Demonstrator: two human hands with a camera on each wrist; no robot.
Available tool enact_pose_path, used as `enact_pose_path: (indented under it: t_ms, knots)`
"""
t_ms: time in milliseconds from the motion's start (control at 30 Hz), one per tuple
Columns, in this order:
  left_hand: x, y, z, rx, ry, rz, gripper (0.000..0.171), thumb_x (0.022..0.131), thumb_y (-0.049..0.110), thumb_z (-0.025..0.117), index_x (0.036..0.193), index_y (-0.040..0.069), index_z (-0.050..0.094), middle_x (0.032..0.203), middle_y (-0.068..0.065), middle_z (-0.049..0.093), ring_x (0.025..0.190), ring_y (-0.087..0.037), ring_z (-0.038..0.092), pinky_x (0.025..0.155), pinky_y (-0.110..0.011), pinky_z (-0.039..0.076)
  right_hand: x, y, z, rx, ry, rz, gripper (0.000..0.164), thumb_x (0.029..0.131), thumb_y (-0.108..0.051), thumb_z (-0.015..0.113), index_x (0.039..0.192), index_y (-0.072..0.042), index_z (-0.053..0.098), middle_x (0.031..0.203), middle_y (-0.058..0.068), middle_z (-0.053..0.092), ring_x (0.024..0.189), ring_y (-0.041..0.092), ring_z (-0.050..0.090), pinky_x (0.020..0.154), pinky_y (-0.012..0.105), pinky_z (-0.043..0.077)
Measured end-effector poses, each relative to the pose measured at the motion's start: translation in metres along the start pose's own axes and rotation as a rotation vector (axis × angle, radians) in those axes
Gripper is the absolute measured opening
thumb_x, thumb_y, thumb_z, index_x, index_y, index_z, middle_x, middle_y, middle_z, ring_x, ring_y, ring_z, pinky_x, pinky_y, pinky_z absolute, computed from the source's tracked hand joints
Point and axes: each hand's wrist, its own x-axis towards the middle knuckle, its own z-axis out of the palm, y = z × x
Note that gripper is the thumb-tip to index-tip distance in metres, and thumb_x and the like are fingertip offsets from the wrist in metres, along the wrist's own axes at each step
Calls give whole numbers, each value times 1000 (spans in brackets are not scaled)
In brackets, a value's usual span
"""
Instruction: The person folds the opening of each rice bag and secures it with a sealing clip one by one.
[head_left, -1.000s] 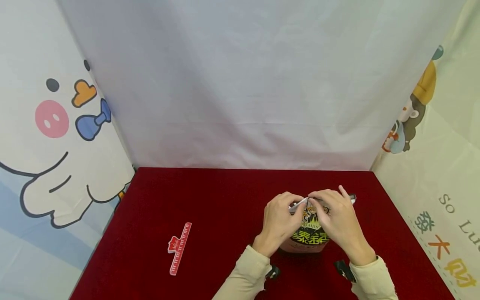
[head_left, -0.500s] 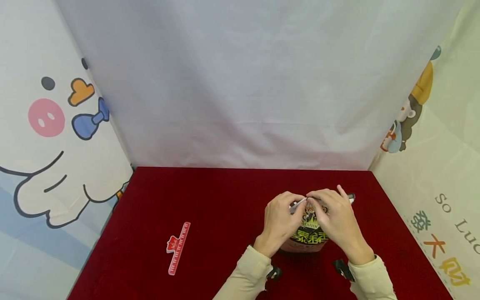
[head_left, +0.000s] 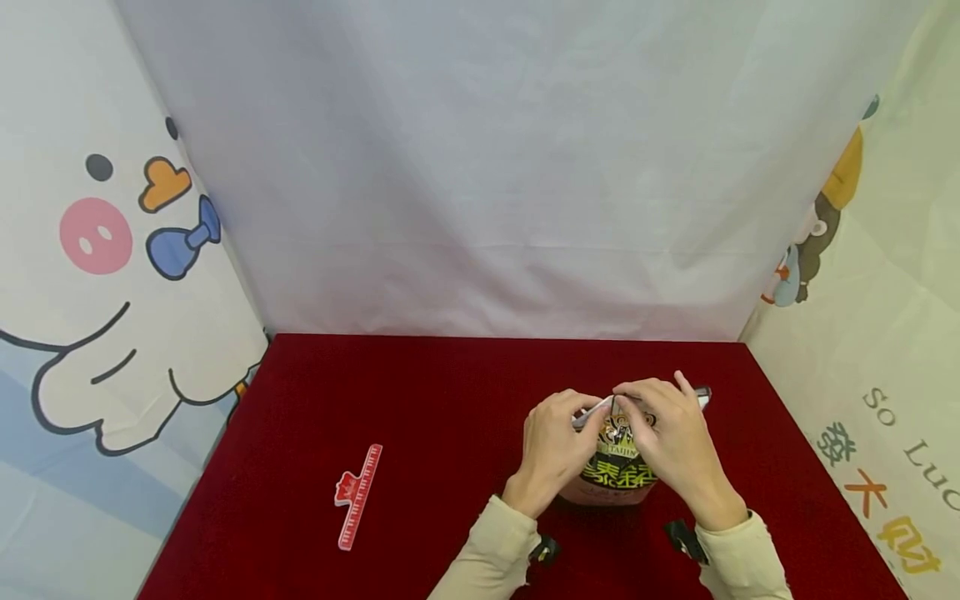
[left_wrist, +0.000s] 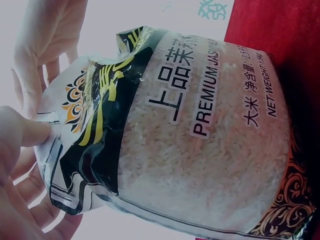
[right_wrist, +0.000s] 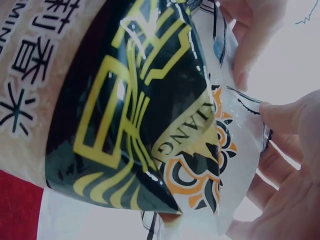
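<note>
A clear plastic bag of rice (head_left: 618,475) with a black and yellow label stands upright on the red table (head_left: 457,417), right of the middle. My left hand (head_left: 558,450) pinches the left part of its top edge between thumb and fingers. Close beside it, my right hand (head_left: 675,446) pinches the top edge towards the right, little finger raised. In the left wrist view the printed bag front (left_wrist: 200,130) shows rice grains inside, and the top is creased and folded. From the right wrist, the white upper part with orange and black ornaments (right_wrist: 220,145) runs to the fingertips (right_wrist: 270,112).
A red and white ruler-shaped item (head_left: 360,500) with a crown-like piece on its side lies on the table to the left. A white cloth (head_left: 480,167) hangs behind the table. Printed cloths (head_left: 105,250) line both sides.
My left hand has shifted slightly to the left, and the pinched top edge shows a little more between the hands. The right hand keeps its place on the bag.
</note>
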Motion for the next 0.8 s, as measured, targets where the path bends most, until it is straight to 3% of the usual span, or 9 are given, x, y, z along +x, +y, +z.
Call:
enact_pose_path:
  t_ms: [533,800]
  knots:
    - [-6,-6,-1,-50,22,-16,13,95,24,79,103,16,85,89,5,79,74,-6,68,64,-14,47,1,-1,1,9,4,9,19,89,8,78,104,-3,79,97,9,79,91,30,73,117,78,29]
    - [-10,-15,-4,-81,-15,-29,9,94,21,80,100,16,85,88,5,78,71,-2,63,65,-10,43,1,-1,0,9,5,16,18,90,7,78,105,-3,79,98,10,79,93,31,73,117,79,29]
